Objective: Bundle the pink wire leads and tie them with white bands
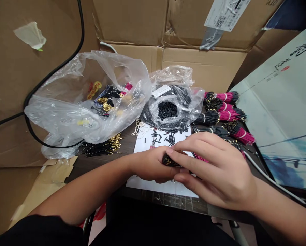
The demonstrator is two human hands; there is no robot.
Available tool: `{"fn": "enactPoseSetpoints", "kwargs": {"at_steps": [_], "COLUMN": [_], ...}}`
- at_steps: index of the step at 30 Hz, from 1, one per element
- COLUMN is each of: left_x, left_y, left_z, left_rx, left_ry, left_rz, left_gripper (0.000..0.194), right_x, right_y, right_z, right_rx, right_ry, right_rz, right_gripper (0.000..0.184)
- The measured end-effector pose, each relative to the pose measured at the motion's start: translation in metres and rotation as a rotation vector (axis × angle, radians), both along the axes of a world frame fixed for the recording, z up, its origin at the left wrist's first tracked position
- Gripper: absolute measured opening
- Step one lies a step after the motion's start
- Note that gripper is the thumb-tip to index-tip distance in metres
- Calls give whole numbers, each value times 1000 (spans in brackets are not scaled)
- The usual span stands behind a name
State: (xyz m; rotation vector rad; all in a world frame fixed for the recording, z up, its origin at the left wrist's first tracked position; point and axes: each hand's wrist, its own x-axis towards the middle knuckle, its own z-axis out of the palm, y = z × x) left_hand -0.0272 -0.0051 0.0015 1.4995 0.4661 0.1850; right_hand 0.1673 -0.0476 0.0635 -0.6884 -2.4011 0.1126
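Note:
My left hand (153,165) is wrapped round a bundle of black wires (169,160), whose gold-coloured ends face up and toward me. Over the same bundle lies my right hand (214,167), closed, its fingertips against the top end and its thumb lower down. Most of the bundle's length is hidden by the fingers. Under both hands is a white printed sheet (142,147), with several short black tubes (170,138) scattered on its far part. Behind it stands an open clear bag (155,111) full of small black tubes (168,110).
On the left, a large clear plastic bag (66,112) holds bundles of wires; loose black wires (101,147) with gold ends lie before it. Rubber-banded black and pink bundles (227,114) are stacked on the right. A black cable (30,99) hangs by the cardboard wall (132,20).

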Motion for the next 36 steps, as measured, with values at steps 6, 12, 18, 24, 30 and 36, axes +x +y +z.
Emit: {"fn": "enactPoseSetpoints", "kwargs": {"at_steps": [6, 12, 18, 24, 30, 36], "left_x": [2, 4, 8, 8, 8, 4], "left_y": [0, -1, -5, -6, -4, -4], "left_z": [3, 6, 11, 13, 7, 10], "left_rx": [-108, -182, -62, 106, 204, 284], "left_ry": [-58, -119, -159, -170, -74, -203], "left_rz": [-40, 21, 128, 151, 158, 151], "left_gripper": [25, 33, 24, 17, 14, 16], "right_x": [-1, 2, -1, -6, -1, 22], "right_y": [-3, -4, -14, -18, -12, -11], "right_z": [1, -17, -49, -56, -46, -42], "right_rx": [-32, 114, 315, 297, 274, 240], "right_ry": [-24, -40, 113, 196, 122, 105], "right_rz": [-4, -70, -119, -108, -47, -185], "right_gripper": [27, 65, 61, 50, 48, 47]}}
